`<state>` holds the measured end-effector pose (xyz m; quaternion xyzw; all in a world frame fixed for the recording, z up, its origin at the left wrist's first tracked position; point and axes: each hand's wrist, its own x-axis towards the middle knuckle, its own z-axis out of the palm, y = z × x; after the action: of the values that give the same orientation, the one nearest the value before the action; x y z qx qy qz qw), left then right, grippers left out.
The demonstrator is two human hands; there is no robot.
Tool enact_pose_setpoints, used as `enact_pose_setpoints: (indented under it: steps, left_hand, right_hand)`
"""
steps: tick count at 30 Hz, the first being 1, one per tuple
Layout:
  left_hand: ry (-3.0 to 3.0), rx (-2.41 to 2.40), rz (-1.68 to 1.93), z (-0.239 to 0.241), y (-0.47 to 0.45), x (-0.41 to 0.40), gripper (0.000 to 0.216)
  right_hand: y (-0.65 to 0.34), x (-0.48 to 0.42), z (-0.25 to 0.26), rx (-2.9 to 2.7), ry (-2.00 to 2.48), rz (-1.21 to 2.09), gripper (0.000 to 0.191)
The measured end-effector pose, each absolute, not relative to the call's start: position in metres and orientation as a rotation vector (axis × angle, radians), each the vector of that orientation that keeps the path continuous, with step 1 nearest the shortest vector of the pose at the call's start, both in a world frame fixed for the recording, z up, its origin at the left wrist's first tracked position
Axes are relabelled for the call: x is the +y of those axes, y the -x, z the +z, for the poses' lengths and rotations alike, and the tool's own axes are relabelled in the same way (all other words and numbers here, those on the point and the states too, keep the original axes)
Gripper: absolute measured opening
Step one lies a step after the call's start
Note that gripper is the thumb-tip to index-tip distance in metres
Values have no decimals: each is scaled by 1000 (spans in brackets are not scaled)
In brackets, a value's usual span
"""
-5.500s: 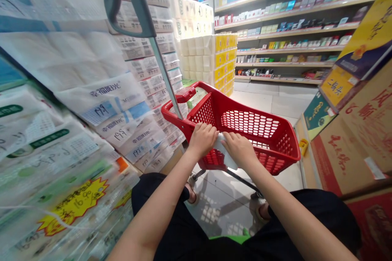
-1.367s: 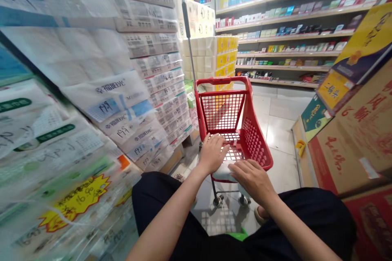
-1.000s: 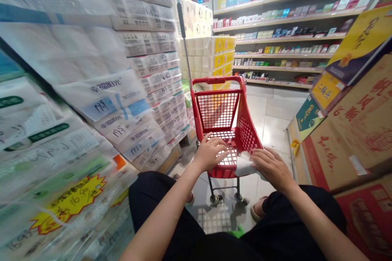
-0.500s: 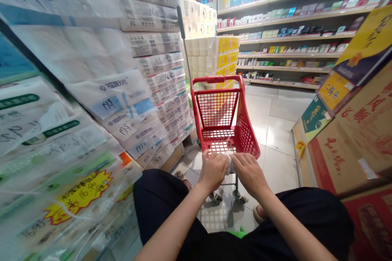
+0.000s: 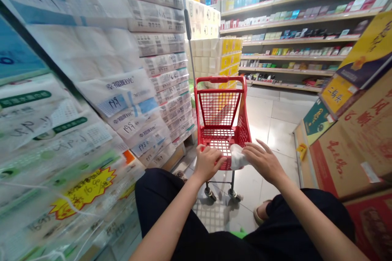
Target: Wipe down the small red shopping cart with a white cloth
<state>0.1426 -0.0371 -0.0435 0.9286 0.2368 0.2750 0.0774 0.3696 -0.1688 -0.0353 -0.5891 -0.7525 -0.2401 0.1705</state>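
A small red shopping cart [image 5: 221, 108] with mesh walls stands on the tiled floor in front of me, its tall grey handle pole [image 5: 187, 24] rising at its far left. My left hand [image 5: 208, 162] is curled over the cart's near rim. My right hand [image 5: 262, 160] presses a crumpled white cloth [image 5: 237, 156] against the near right corner of the rim, fingers partly spread over it. The basket looks empty. My dark-clothed knees fill the bottom of the view.
Wrapped stacks of toilet paper [image 5: 101, 89] tower close on the left. Cardboard cartons [image 5: 352, 138] line the right. Shelves of small goods [image 5: 290, 28] run across the back. An open strip of tiled aisle floor [image 5: 275, 118] lies beyond the cart.
The cart swung round from lying tilted across me to standing upright and lengthwise. My hands shifted along its near rim, and the right hand now spreads the cloth at the right corner.
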Motion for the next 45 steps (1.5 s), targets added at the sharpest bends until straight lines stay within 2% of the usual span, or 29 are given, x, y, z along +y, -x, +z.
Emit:
enact_pose_setpoints:
  steps: [4,8,20,31,40,45]
  left_hand:
    - [-2796,697,837,-42,-147,-32,29]
    - [-2824,713,825,-40,-147,-28,29]
    - [-2811,659,828,-39,-150,-26,37]
    - [-2814,643,895,-47,-157,-34,33]
    - [-2808,655,900,-48,-153,-27,38]
    - [-2783,609,902,-47,-147,-26,37]
  right_hand:
    - [-332,-154,-40,-1972,1842,-677,18]
    - [-316,-146,-46,-1976,1870,-678,25]
    - [-409,-168,-45,-2130,1697,-525,33]
    - [-458,-121,-34,-1655,1823,-337,40]
    - [-361,-165,-59,-1603,1703,-347,29]
    - [-332,-192,-67,-1665,1754,-400,33]
